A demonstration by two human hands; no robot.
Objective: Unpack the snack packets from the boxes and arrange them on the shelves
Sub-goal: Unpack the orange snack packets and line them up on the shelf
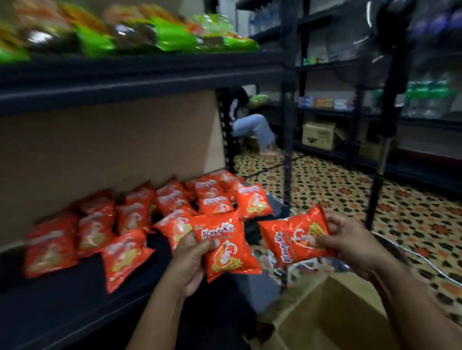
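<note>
Down at the bottom of the head view, both hands were raised in front of the dark lower shelf [63, 294]. The left hand [192, 262] gripped an orange snack packet [226, 249] by its left edge, thumb curled over the front and fingers behind it, the packet roughly upright with its printed face toward the camera. The right hand [353, 244] pinched a second orange packet [295, 238] at its right end, thumb on the front, the packet tilted so that its lettering ran sideways. The two packets were near each other but apart, both held in the air between the shelf's front edge and the open cardboard box [332, 319] below the right forearm. I could not tell what was inside the box.

On the lower shelf lay a loose spread of matching orange packets [134, 221], some overlapping, reaching from the left toward the shelf's right end. The shelf above [139, 74] carried a blurred row of green and orange bags [140, 30].

Farther back, a seated person in light trousers [252, 128] was partly hidden by the rack's upright. Beyond stood more dark shelving [331, 110] with small boxes, a carton [319, 134] and bottles [429, 98], over a patterned tile floor [329, 188].
</note>
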